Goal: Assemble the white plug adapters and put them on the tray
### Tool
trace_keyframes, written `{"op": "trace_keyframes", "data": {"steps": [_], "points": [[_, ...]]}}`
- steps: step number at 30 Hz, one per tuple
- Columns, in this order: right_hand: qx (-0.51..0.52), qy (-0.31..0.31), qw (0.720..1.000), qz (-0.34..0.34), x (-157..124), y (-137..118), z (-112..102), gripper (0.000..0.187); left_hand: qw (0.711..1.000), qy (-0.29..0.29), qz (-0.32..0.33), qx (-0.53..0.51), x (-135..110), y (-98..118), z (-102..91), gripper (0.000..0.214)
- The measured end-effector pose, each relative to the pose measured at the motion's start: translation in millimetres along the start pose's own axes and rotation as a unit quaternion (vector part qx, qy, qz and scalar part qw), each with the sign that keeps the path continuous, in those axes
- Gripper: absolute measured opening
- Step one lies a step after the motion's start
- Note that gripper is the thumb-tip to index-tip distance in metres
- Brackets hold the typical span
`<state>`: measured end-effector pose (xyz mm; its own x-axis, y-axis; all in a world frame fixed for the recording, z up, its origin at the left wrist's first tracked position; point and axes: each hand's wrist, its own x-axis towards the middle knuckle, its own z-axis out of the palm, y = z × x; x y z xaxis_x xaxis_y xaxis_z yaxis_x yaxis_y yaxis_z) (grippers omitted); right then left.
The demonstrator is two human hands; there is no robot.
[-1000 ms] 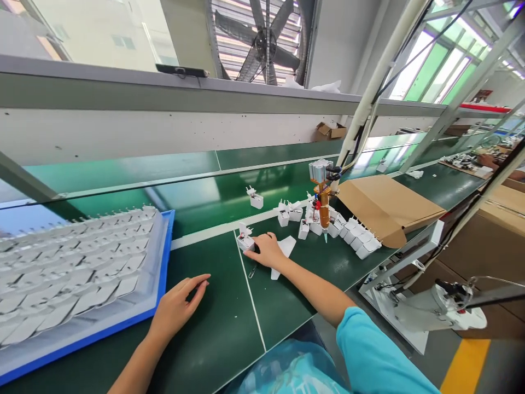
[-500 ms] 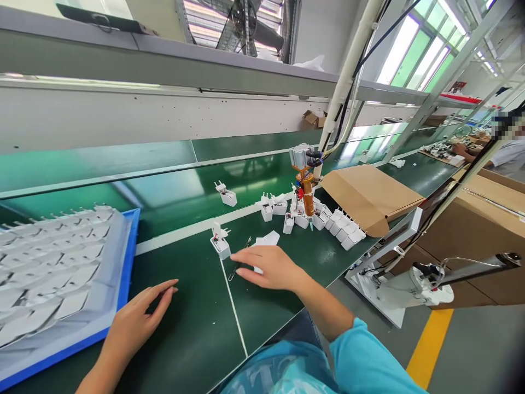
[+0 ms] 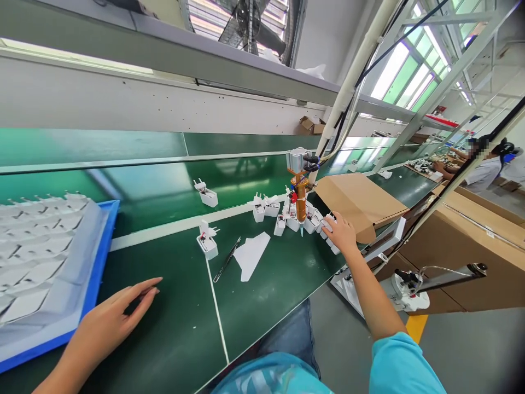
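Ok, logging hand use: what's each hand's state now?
Left hand: open, holding nothing.
Right hand: at the white plug units; whether it grips one cannot be told.

Your right hand (image 3: 341,234) covers some of the white plug housings (image 3: 311,225), so whether it grips one can't be told. The left edge crops your blue-rimmed tray (image 3: 99,258); the top edge, the fan (image 3: 248,21). Parts (image 3: 420,167) by the far co-worker (image 3: 488,171) are too small to identify.

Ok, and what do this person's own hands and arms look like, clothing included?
The left hand and right hand are ungloved, with no rings or bracelets visible. A short turquoise sleeve covers the right upper arm; the left sleeve is out of frame.
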<state>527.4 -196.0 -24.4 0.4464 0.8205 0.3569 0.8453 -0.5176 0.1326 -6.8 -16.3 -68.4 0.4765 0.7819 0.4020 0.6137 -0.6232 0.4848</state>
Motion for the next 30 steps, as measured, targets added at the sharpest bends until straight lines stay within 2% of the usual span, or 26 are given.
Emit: {"op": "trace_keyframes", "data": {"steps": [5,9,13,17,20,25,30], "points": [[-0.014,0.011,1.000,0.011,6,6,10,0.034,0.998,-0.046,-0.039,0.032,2,8,-5.8,0.040],[0.005,0.033,0.999,0.019,14,17,15,0.034,0.996,-0.067,-0.031,0.055,3,13,-7.7,0.042],[0.056,0.073,0.996,0.005,14,18,13,0.033,0.995,-0.069,-0.017,0.066,2,11,-5.1,0.046],[0.137,0.096,0.986,-0.015,14,8,11,0.040,0.995,-0.077,-0.019,0.053,0,7,-3.2,0.049],[0.199,0.077,0.977,-0.016,30,-3,15,0.043,0.995,-0.088,-0.021,0.033,0,5,-4.1,0.050],[0.263,0.018,0.965,0.005,71,-19,27,0.037,0.995,-0.095,-0.030,0.000,-1,3,-6.1,0.050],[0.292,-0.010,0.956,-0.013,77,-32,39,0.035,0.992,-0.120,-0.030,0.002,-1,2,-6.1,0.051]]}}
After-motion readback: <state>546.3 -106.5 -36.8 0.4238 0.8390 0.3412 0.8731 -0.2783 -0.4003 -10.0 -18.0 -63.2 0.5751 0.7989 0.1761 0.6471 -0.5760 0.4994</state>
